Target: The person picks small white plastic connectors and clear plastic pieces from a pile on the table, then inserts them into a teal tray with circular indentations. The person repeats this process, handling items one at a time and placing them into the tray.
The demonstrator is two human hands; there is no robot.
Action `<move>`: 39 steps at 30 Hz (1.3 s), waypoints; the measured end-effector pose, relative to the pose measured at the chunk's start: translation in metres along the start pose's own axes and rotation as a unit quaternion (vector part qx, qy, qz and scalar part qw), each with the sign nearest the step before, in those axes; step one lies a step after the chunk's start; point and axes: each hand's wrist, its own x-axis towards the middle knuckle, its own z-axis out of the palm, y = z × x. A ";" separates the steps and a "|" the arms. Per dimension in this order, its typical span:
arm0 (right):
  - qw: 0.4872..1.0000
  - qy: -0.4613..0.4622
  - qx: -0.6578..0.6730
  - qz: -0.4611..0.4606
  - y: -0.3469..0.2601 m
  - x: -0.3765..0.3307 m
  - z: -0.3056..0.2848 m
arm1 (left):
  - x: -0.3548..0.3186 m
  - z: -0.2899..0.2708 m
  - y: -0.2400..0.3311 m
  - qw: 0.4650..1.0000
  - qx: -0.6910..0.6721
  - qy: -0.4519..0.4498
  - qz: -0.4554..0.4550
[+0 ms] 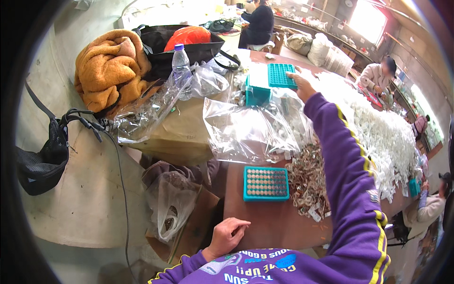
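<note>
My right hand [301, 85] is stretched far out and grips the edge of an empty teal tray [282, 75], which sits on top of a teal stack [257, 94] at the far side of the table [269, 222]. I think I should hold it flat and lift it slowly, so the stack does not tip. My left hand [229, 234] rests near me on the table edge, fingers curled, holding nothing. A second teal tray [266, 183] lies close in front, its holes full of small brown pieces. Beside it is a heap of brown bits [309, 182].
</note>
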 end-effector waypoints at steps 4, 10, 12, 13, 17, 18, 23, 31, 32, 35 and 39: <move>0.999 0.039 -0.020 -0.002 0.056 0.072 0.017 | 0.001 -0.001 -0.013 0.998 0.054 -0.007 0.035; 0.909 0.101 -0.402 -0.050 0.093 0.102 0.038 | 0.000 0.000 -0.021 0.998 0.047 -0.006 0.027; 0.787 0.121 -0.601 -0.064 0.085 0.096 0.045 | -0.001 0.001 -0.021 0.998 0.051 -0.008 0.025; 0.757 0.122 -0.639 -0.063 0.080 0.091 0.048 | 0.000 0.001 -0.021 0.998 0.054 -0.007 0.027; 0.706 0.105 -0.679 -0.173 0.076 0.070 0.054 | 0.001 0.001 -0.022 0.998 0.058 -0.001 0.030; 0.702 0.101 -0.662 -0.242 0.078 0.069 0.053 | 0.002 0.000 -0.022 0.998 0.060 0.001 0.032; 0.670 -0.121 -0.651 -0.336 0.110 0.086 0.046 | 0.003 0.000 -0.020 0.998 0.065 -0.003 0.023; 0.625 -0.127 -0.659 -0.399 0.124 0.108 0.037 | 0.006 -0.001 -0.017 0.997 0.068 -0.005 0.034; 0.670 -0.086 -0.625 -0.391 0.120 0.102 0.037 | 0.007 -0.001 -0.016 0.997 0.066 -0.008 0.034; 0.749 0.002 -0.496 -0.440 0.079 0.088 0.045 | 0.012 -0.008 -0.008 0.999 -0.017 -0.031 -0.015; 0.735 -0.171 -0.557 -0.347 -0.007 0.026 0.037 | 0.044 -0.033 -0.005 0.965 -0.215 0.024 -0.152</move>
